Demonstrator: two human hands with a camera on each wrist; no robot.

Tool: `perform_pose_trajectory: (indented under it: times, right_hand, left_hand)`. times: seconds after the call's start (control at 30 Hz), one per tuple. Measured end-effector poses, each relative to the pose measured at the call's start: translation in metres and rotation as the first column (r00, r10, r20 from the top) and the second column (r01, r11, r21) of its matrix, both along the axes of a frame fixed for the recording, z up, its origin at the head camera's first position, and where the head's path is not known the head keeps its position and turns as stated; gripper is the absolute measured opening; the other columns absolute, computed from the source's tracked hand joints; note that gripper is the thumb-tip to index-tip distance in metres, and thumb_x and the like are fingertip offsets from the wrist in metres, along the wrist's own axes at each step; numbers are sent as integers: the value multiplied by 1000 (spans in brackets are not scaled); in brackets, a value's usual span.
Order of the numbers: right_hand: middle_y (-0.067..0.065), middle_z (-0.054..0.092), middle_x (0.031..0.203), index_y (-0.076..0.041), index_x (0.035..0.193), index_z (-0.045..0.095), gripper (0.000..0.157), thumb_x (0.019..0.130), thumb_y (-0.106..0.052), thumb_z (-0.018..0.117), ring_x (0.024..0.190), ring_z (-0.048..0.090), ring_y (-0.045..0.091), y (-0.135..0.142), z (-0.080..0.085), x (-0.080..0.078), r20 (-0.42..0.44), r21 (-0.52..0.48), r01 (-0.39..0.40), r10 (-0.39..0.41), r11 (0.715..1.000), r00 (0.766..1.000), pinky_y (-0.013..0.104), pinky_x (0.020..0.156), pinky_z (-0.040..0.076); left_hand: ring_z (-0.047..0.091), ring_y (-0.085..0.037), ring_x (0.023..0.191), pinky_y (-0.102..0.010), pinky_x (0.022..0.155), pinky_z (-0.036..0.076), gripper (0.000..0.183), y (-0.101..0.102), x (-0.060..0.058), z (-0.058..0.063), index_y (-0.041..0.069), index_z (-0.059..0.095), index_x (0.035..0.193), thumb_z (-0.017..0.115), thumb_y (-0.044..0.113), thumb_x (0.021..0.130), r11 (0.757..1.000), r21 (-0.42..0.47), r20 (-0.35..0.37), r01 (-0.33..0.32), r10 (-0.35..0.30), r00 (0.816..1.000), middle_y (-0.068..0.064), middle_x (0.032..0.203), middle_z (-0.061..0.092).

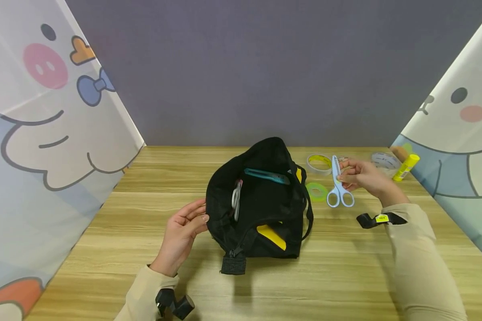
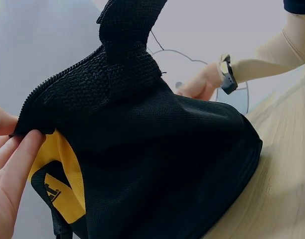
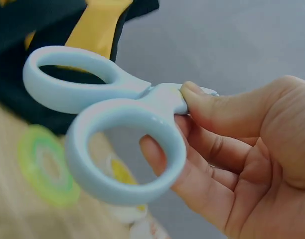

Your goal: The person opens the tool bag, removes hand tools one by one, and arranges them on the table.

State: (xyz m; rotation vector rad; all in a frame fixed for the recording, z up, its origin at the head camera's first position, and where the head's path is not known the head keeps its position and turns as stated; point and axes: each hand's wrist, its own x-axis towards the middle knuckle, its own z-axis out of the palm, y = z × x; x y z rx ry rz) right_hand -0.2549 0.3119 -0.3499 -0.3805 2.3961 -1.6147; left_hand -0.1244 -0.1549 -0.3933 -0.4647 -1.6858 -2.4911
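Observation:
A black bag [image 1: 271,154] with yellow patches stands unzipped on the table, its mouth facing up. My left hand [image 1: 180,234] pinches the bag's left rim between thumb and fingers; the left wrist view shows the fingers at the zip edge [image 2: 33,107]. Inside the bag lie a teal utility knife [image 1: 267,176] and a white item with a pink part [image 1: 236,200], whose kind I cannot tell. To the right of the bag, my right hand [image 1: 365,178] holds light-blue scissors [image 1: 337,183] near the pivot, handle loops pointing toward me. Its fingers partly cover the blades in the right wrist view.
Between bag and right hand lie a tape roll with a yellow core [image 1: 319,158] and a green tape roll [image 1: 310,191]. Farther right are a clear tape roll [image 1: 385,160] and an upright, tilted yellow glue stick [image 1: 406,167]. A grey wall [image 1: 265,67] borders the table's back.

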Motion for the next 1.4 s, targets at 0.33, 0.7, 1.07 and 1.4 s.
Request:
perform_pose_trajectory:
  times: [0.33, 0.7, 1.07, 1.4]
  right_hand:
    - [-1, 65, 71, 16, 122, 40, 33, 98, 0, 56, 63, 62, 10, 24, -39, -11, 179, 66, -3, -9, 998, 984, 25, 56, 56]
    - [0, 61, 75, 18, 129, 40, 43, 98, -6, 58, 64, 60, 8, 28, -60, -21, 273, 132, 10, -46, 991, 961, 24, 58, 56]
    - [1, 63, 76, 14, 116, 57, 35, 95, -13, 64, 66, 61, 12, 14, -50, -32, 266, 334, -41, -53, 942, 963, 28, 61, 55]
    - [3, 64, 72, 2, 93, 66, 15, 93, -12, 67, 65, 63, 14, 10, -44, -29, 278, 360, -38, -69, 932, 958, 32, 63, 58]
  left_hand:
    - [70, -12, 91, -26, 73, 59, 43, 0, 0, 0, 14, 70, 122, 57, -14, 93, 1000, -9, 3, -2, 2, 1000, -1, 109, 72]
    - [70, -11, 90, -25, 73, 59, 43, 0, -1, 0, 16, 70, 121, 57, -14, 93, 1000, -1, 12, -2, 2, 1000, -1, 109, 72]
    - [70, -12, 91, -26, 73, 59, 43, -1, -1, -1, 16, 71, 121, 57, -14, 93, 1000, -10, 16, -11, 11, 1000, -1, 109, 72]
    - [70, -12, 91, -27, 74, 59, 42, -2, 0, 0, 16, 70, 121, 58, -13, 92, 1000, -15, 26, -10, 10, 1000, -1, 109, 72]
